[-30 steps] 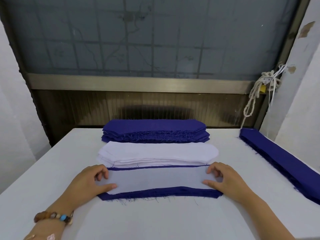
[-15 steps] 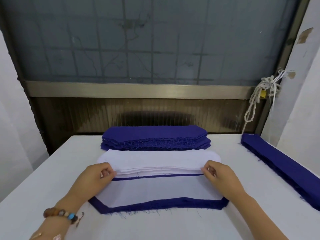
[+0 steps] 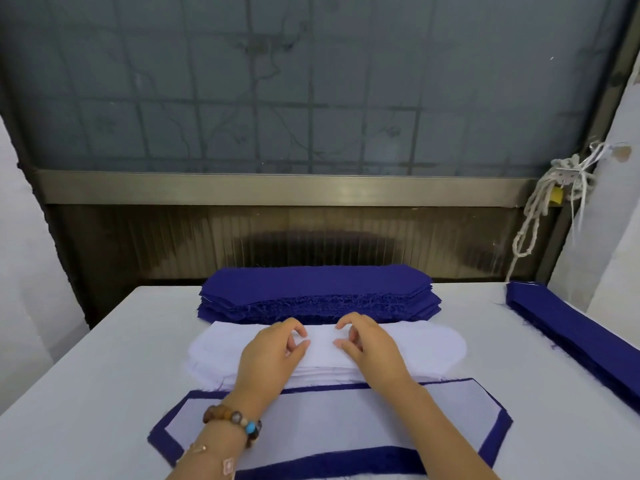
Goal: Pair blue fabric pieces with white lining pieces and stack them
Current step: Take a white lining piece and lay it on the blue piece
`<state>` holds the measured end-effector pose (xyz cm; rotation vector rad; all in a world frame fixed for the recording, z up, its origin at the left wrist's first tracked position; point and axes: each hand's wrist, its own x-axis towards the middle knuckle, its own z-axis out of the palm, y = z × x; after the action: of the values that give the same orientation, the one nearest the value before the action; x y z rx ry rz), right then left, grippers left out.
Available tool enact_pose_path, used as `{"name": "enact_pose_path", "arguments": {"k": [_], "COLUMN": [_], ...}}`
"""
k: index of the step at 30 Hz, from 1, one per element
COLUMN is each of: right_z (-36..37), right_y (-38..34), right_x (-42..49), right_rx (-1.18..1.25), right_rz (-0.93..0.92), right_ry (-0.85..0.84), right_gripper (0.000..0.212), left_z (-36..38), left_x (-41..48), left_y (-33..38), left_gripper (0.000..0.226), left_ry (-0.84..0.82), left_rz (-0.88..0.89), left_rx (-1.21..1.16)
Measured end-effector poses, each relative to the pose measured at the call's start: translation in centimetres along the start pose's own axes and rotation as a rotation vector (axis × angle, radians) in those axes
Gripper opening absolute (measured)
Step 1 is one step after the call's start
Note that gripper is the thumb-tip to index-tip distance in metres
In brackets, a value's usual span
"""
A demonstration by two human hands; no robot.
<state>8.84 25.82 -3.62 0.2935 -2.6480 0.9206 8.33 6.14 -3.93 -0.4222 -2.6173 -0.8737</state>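
Fingers [image 3: 292, 328] of the left hand [image 3: 273, 355] and right hand [image 3: 372, 355] curl loosely, tips on the middle of the one white lining stack [image 3: 433, 344]; whether they pinch its top sheet cannot be told. Two blue piles lie on the table [image 3: 86, 393]: a blue stack [image 3: 318, 289] just behind the lining and a long blue stack [image 3: 571, 334] at the right. One paired piece [image 3: 329, 417], white on blue, lies nearest, under both wrists.

The left forearm [image 3: 221, 441] and right forearm [image 3: 436, 431] extend forward from the lower edge of the view and converge. The left hand [image 3: 273, 355] and right hand [image 3: 372, 348] lie palm-down, side by side, near each other but apart. The fingers [image 3: 293, 326] of each hand are bent, tips directed downward. A pinch cannot be confirmed.
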Motion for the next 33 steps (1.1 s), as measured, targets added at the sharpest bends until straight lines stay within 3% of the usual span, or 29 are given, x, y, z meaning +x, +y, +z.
{"name": "enact_pose_path", "arguments": {"k": [6,11,15,21,26,33], "right_z": [1.2,1.3,1.2,1.2,1.3,1.3], "right_y": [0.4,0.4,0.5,0.5,0.5,0.4], "right_x": [0.4,0.3,0.2,0.1,0.4,0.3], "right_rx": [-0.211,-0.232,-0.217,-0.192,-0.198,-0.177], "right_rz": [-0.008,-0.023,-0.038,-0.033,-0.009,-0.028], "right_ry": [-0.048,-0.041,-0.024,-0.016,-0.022,0.006], "right_gripper": [0.046,0.044,0.041,0.041,0.046,0.023], "left_z": [1.1,1.2,1.1,0.4,0.3,-0.8], "left_x": [-0.1,0.1,0.2,0.2,0.2,0.0], "left_y": [-1.1,-1.4,-1.4,-0.4,-0.3,-0.1], "left_gripper": [0.035,0.043,0.039,0.014,0.007,0.011], "left_ry": [0.069,-0.006,-0.004,0.106,0.017,-0.078], "left_rz": [0.075,0.085,0.133,0.251,0.208,0.264], "left_rx": [0.161,0.312,0.326,0.273,0.185,0.149]}}
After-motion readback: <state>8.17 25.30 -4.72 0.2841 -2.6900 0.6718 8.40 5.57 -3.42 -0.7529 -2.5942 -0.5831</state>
